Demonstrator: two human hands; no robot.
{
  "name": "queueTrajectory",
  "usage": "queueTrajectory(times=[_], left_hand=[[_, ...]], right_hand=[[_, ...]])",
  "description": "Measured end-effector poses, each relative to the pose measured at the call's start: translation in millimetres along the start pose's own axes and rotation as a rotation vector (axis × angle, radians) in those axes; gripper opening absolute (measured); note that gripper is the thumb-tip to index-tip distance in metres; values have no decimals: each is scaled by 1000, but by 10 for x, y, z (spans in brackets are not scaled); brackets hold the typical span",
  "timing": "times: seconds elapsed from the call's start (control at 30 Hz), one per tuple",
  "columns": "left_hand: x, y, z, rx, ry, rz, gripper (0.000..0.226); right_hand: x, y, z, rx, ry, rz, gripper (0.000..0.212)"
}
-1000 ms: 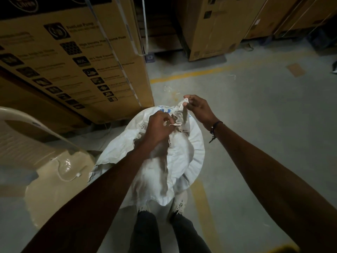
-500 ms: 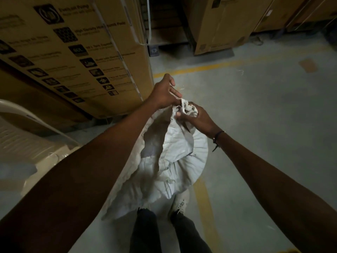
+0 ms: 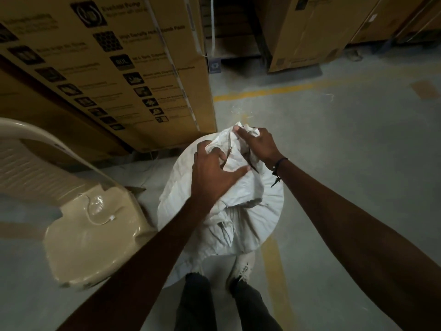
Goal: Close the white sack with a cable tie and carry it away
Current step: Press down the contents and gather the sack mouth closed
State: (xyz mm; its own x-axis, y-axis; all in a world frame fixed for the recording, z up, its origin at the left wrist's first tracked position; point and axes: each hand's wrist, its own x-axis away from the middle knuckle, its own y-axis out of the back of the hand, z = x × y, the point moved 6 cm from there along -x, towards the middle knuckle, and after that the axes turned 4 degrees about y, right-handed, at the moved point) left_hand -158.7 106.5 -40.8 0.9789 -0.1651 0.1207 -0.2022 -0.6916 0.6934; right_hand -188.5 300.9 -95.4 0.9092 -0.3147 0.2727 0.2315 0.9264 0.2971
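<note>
- A beige plastic chair (image 3: 78, 211) stands at the far left on the concrete floor (image 3: 346, 144), and a thin white cord (image 3: 95, 217) with a small plug lies on its glossy seat.
- Behind the chair, a large cardboard box (image 3: 107, 68) printed with dark icons and blurred lines of text rises along the upper left; pale strapping runs down its face.
- The left hand (image 3: 212, 173) sits on the near-left side of the sack's gathered top, fingers curled into a fold of cloth and thumb stretched flat across the fabric, so it is grasping the sack.
- The white sack (image 3: 229, 225) stands on the floor directly in front of the person, its full round body just above the dark trousers and a pale shoe (image 3: 242, 268).
- The right hand (image 3: 257, 145) clutches the bunched mouth of the sack at its far side, fingers closed round the crumpled cloth; a dark cord bracelet (image 3: 278, 166) circles that wrist.
- No cable tie can be made out on the sack's neck.
- A yellow painted line (image 3: 262, 91) crosses the floor beyond the hands, and another runs along the floor below the sack on the right.
- More cardboard boxes (image 3: 310, 32) stand at the upper right.
</note>
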Motion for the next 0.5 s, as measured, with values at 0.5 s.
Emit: queueTrajectory(times=[0.5], left_hand=[[-921, 270, 92, 69, -92, 114, 19]], right_hand=[[-232, -145, -171, -168, -124, 34, 86]])
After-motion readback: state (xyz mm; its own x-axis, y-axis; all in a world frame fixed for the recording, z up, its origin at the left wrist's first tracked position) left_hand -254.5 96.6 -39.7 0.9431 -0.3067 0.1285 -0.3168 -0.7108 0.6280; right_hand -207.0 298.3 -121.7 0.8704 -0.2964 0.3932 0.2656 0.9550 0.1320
